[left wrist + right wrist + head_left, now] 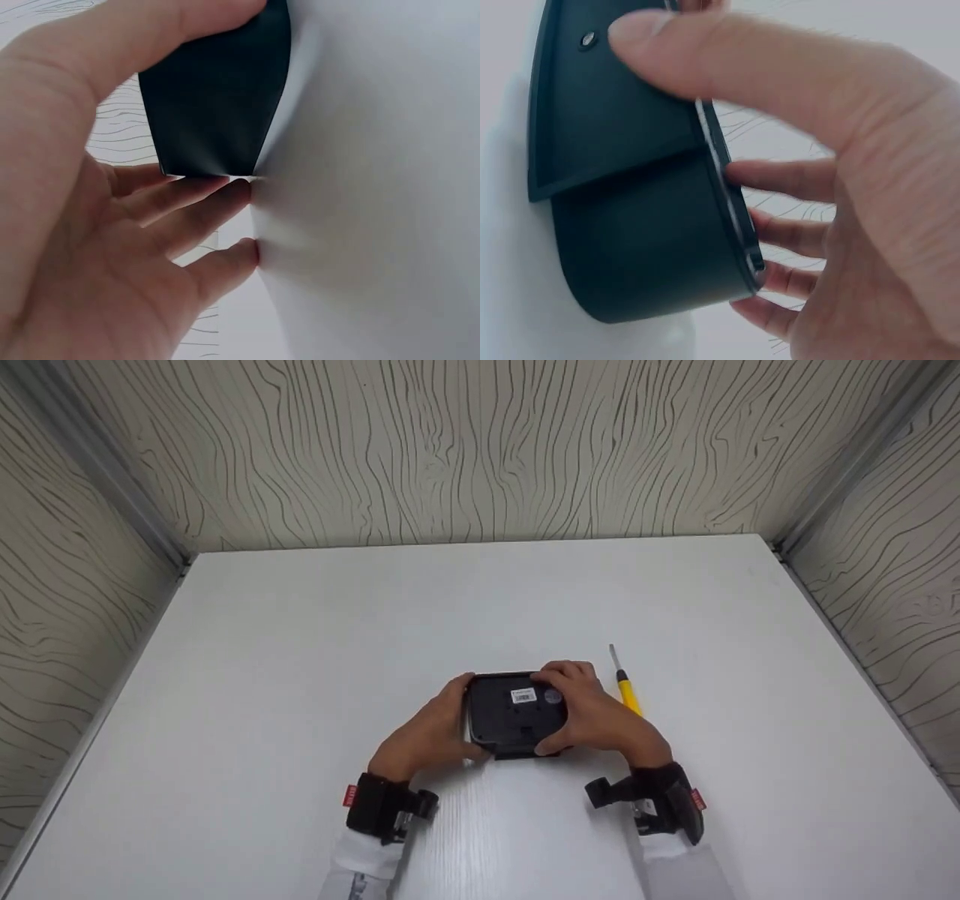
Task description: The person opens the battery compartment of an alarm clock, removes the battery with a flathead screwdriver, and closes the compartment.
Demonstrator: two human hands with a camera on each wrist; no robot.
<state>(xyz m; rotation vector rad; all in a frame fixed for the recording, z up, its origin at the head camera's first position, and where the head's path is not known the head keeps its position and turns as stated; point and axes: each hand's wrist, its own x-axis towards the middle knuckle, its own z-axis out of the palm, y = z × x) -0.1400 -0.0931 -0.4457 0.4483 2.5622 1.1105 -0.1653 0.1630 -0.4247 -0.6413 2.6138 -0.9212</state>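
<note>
A black plastic device [504, 712] with rounded corners and a white barcode label [523, 695] is between both hands at the middle of the white table. My left hand [429, 735] grips its left end. In the left wrist view, the thumb lies over the device's dark side [217, 105] and the fingertips touch its far edge. My right hand [600, 714] holds the right end, thumb at the near edge and fingers on the far side. The right wrist view shows that thumb beside a small screw [589, 40] on the black casing [641, 240].
A screwdriver [627, 694] with a yellow handle lies just right of my right hand, its metal tip pointing away. The white table [300, 645] extends around, with wood-patterned panels [435, 450] at the back and both sides. Each wrist wears a black camera strap.
</note>
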